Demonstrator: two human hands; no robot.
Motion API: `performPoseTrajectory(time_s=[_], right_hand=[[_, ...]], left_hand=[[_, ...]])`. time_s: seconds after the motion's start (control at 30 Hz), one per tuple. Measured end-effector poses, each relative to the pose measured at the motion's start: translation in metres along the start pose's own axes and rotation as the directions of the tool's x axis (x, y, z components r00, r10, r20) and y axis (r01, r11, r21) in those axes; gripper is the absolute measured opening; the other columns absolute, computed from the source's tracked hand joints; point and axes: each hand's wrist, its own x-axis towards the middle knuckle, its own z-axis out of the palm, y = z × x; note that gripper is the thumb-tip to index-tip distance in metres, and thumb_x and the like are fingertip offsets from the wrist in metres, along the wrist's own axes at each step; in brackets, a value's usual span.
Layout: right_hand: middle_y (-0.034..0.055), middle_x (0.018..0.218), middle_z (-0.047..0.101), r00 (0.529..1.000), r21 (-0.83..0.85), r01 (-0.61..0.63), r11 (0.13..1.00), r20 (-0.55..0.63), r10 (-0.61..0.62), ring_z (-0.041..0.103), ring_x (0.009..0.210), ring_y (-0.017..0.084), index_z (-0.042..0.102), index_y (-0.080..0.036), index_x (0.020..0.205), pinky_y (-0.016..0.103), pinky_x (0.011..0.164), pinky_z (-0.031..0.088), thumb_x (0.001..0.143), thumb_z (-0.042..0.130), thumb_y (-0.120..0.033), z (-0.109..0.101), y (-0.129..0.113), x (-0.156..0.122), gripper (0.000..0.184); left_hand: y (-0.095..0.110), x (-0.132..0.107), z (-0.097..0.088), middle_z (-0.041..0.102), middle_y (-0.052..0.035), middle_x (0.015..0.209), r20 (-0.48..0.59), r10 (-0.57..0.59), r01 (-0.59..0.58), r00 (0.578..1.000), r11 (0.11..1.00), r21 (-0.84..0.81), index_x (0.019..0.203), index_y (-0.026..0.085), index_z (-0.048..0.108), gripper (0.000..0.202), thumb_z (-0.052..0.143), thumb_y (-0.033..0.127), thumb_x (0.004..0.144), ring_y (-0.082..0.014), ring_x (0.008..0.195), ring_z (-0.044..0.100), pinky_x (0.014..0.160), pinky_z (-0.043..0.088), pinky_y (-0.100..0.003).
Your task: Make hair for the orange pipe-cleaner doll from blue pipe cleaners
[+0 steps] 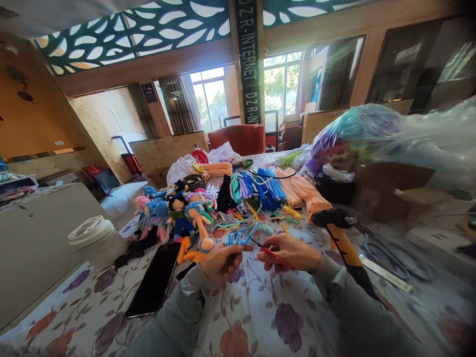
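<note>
Above the flowered table [260,317], the left hand [219,263] has its fingers pinched on blue pipe cleaners [241,239], and the right hand [292,252] has its fingers closed round a thin red stick [278,259].

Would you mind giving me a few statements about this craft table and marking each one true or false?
1. The left hand grips a piece with blue pipe cleaners sticking up. True.
2. The right hand pinches a green stick. False: the stick is a red stick.
3. A dark phone lies flat on the floral tablecloth. True.
4. The orange glue gun sits left of the phone. False: it is to the right of the right hand.
</note>
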Motion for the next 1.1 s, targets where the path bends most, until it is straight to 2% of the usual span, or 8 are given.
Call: performPoseTrajectory(time_s=[0.2,0.37,0.47,0.6,0.7,0.77,0.9,1.1], right_hand=[[0.0006,0.062,0.063,0.980,0.080,0.058,0.995,-0.194,-0.041,0.049,0.041,0.007,0.057,-0.017,0.076,0.019,0.036,0.035,0.068,0.069,-0.055,-0.003,0.001,0.005,0.041],[0.0018,0.058,0.063,0.991,0.123,0.045,0.991,-0.130,-0.029,0.048,0.040,0.009,0.061,-0.015,0.073,0.020,0.035,0.034,0.064,0.075,-0.052,-0.001,0.001,0.001,0.040],[0.0020,0.056,0.063,0.982,0.154,0.088,0.984,-0.182,-0.059,0.049,0.043,0.009,0.063,-0.014,0.070,0.021,0.038,0.035,0.062,0.077,-0.049,-0.002,0.000,0.002,0.039],[-0.0019,0.061,0.062,0.898,0.222,0.242,0.945,-0.421,-0.131,0.052,0.051,0.009,0.063,-0.016,0.083,0.021,0.047,0.037,0.059,0.080,-0.045,-0.008,0.000,0.009,0.041],[-0.0012,0.067,0.065,0.834,0.270,0.327,0.905,-0.533,-0.142,0.056,0.061,0.011,0.061,-0.017,0.088,0.023,0.055,0.042,0.055,0.082,-0.040,-0.009,0.000,0.014,0.045],[-0.0003,0.069,0.066,0.822,0.309,0.350,0.884,-0.554,-0.132,0.057,0.063,0.012,0.061,-0.016,0.087,0.024,0.058,0.043,0.053,0.082,-0.036,-0.006,0.000,0.015,0.044],[-0.0036,0.061,0.061,0.841,0.412,0.361,0.836,-0.532,-0.101,0.051,0.051,0.009,0.060,-0.016,0.085,0.023,0.049,0.038,0.053,0.082,-0.033,0.003,0.000,0.018,0.042],[-0.0064,0.055,0.057,0.831,0.503,0.405,0.763,-0.551,-0.078,0.049,0.045,0.007,0.059,-0.016,0.081,0.021,0.045,0.038,0.049,0.083,-0.028,0.002,0.005,0.024,0.041]], left_hand=[[0.002,0.003,-0.006,0.045,0.0068,0.051,0.000,-0.032,0.032,0.999,0.997,-0.064,0.092,0.012,0.068,0.024,0.061,0.029,0.077,-0.0032,0.032,0.030,0.031,0.014,-0.018],[0.002,0.004,-0.004,0.046,0.0067,0.051,-0.047,-0.012,0.008,0.999,0.997,-0.075,0.092,0.013,0.068,0.024,0.062,0.030,0.076,-0.0030,0.033,0.031,0.031,0.013,-0.018],[0.000,0.004,-0.002,0.047,0.0073,0.050,-0.070,0.024,-0.028,0.997,0.998,-0.058,0.091,0.012,0.069,0.025,0.063,0.031,0.075,-0.0029,0.032,0.031,0.031,0.013,-0.018],[-0.004,0.004,0.000,0.048,0.0072,0.046,-0.047,0.036,-0.036,0.998,0.999,-0.011,0.087,0.012,0.071,0.026,0.066,0.032,0.072,-0.0036,0.032,0.033,0.031,0.017,-0.019],[-0.007,0.003,0.002,0.049,0.0064,0.044,-0.008,0.008,-0.008,1.000,0.999,0.032,0.086,0.011,0.072,0.027,0.068,0.033,0.071,-0.0041,0.031,0.034,0.031,0.019,-0.019],[-0.008,0.003,0.003,0.050,0.0057,0.043,0.013,-0.011,0.011,1.000,0.998,0.058,0.087,0.011,0.073,0.029,0.068,0.034,0.071,-0.0043,0.030,0.036,0.030,0.018,-0.019],[-0.008,0.002,0.007,0.054,0.0039,0.045,0.027,-0.024,0.022,0.999,0.996,0.082,0.090,0.010,0.074,0.032,0.068,0.035,0.073,-0.0044,0.031,0.040,0.030,0.021,-0.019],[-0.007,0.003,0.011,0.060,-0.0001,0.054,-0.034,0.018,-0.015,0.999,0.996,0.089,0.091,0.010,0.073,0.035,0.067,0.040,0.075,-0.0042,0.033,0.038,0.030,0.023,-0.019]])
